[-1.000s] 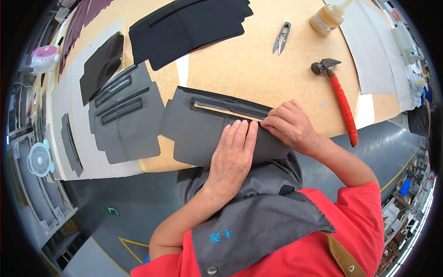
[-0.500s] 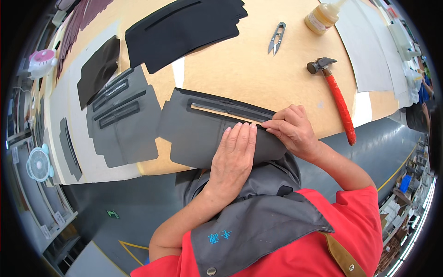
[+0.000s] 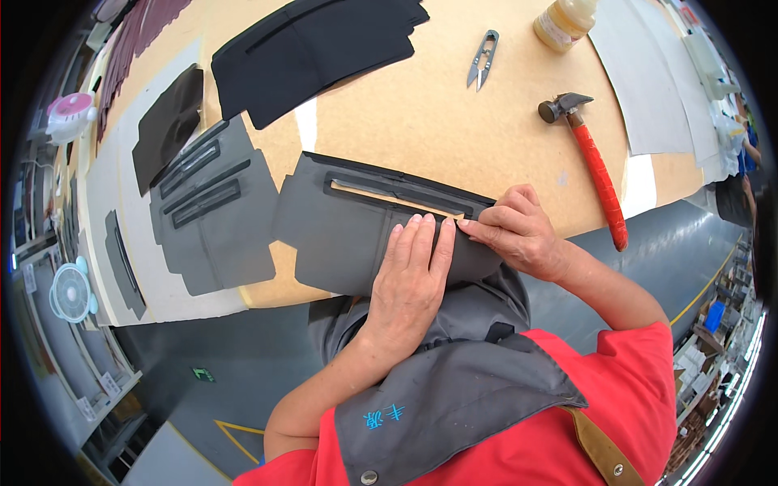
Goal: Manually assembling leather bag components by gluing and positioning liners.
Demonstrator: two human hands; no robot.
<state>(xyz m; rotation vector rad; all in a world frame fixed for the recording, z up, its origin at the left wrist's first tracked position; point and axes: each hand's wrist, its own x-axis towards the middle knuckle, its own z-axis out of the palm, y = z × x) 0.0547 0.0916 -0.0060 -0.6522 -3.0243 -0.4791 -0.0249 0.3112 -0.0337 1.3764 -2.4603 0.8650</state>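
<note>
A grey panel (image 3: 324,243) lies on the near table edge, with a long slot bordered by black strips (image 3: 409,186) along its upper part. My left hand (image 3: 405,283) rests on it, fingers straight and together, tips at the slot's lower strip. My right hand (image 3: 519,235) has thumb and forefinger pinched at the right end of that strip, other fingers curled. Similar grey pieces (image 3: 207,251) lie to the left under a dark brown piece (image 3: 166,134). A red-handled hammer (image 3: 597,175) lies right of my panel.
Black pieces (image 3: 316,53), thread snips (image 3: 484,61) and a glue bottle (image 3: 559,28) lie farther back on the table (image 3: 519,130). Pale sheets (image 3: 648,89) cover its right end, where a person (image 3: 741,186) shows at the rim. Small fans (image 3: 71,287) stand at the left.
My right hand has shifted very slightly down at the strip, still pinched; my left stays pressed in place. The table items appear a little farther left. The person at the right rim shows more.
</note>
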